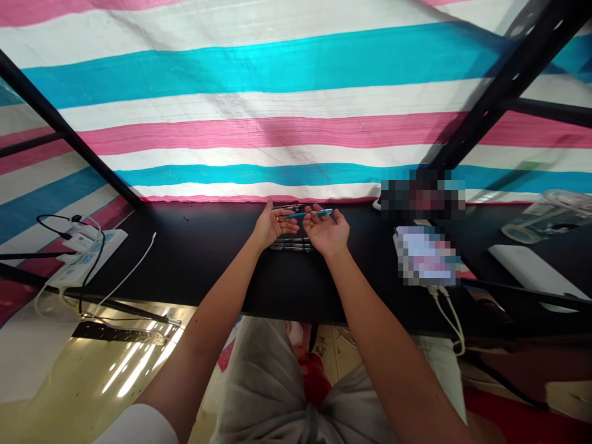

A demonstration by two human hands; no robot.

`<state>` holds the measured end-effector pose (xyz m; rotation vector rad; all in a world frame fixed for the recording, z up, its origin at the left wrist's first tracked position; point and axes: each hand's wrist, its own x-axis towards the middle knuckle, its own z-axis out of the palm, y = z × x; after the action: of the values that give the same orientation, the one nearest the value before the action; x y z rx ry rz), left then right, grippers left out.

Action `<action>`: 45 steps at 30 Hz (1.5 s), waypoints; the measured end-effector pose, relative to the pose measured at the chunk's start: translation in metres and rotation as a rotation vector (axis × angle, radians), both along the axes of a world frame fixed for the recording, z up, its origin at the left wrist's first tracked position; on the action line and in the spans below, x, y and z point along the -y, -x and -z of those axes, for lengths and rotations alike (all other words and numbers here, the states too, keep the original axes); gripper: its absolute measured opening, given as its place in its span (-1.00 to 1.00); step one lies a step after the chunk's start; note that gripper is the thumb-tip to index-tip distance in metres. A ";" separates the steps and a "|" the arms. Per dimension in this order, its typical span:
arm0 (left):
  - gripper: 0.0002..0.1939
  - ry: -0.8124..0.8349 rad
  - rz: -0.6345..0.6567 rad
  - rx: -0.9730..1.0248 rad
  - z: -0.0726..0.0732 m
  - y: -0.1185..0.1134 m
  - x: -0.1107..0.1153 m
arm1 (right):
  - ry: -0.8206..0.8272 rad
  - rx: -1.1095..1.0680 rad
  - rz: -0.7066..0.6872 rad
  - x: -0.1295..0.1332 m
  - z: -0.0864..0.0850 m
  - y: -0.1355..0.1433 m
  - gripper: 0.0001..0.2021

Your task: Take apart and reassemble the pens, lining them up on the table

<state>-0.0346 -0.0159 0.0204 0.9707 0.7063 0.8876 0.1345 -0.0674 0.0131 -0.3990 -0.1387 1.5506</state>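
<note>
A thin blue pen (300, 214) with a pale right end lies crosswise between my two hands, above the black tabletop. My right hand (329, 234), palm up with curled fingers, holds it near the pale end. My left hand (272, 228) is palm up too, fingers stretched and apart; the pen's other end reaches its fingers, and I cannot tell how firmly they touch it. Below the hands, several dark and clear pens (291, 245) lie side by side on the table. Behind the fingers, more pens (287, 206) lie near the back edge, partly hidden.
The black table (185, 265) ends at a striped sheet (259, 132). On the left are a white power strip (99, 250) and a loose white cable (134, 269). A blurred phone-like device (428, 256) with cables, a white box (536, 274) and a clear jar (546, 216) are on the right.
</note>
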 end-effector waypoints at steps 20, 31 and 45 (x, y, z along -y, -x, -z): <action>-0.63 -0.330 -0.131 -0.253 0.012 0.001 -0.003 | -0.007 0.174 0.017 -0.005 0.003 0.000 -0.61; -0.87 -0.663 -0.221 -0.613 0.024 0.012 -0.015 | 0.090 0.471 0.297 -0.011 0.015 0.008 -0.91; -0.89 -0.805 -0.421 -0.933 0.042 0.035 -0.034 | 0.217 0.769 0.290 -0.010 0.011 0.001 -0.88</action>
<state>-0.0698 0.0186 -0.0215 2.0650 1.4249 1.1004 0.1332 -0.0575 0.0018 -1.1270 -0.4864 1.0633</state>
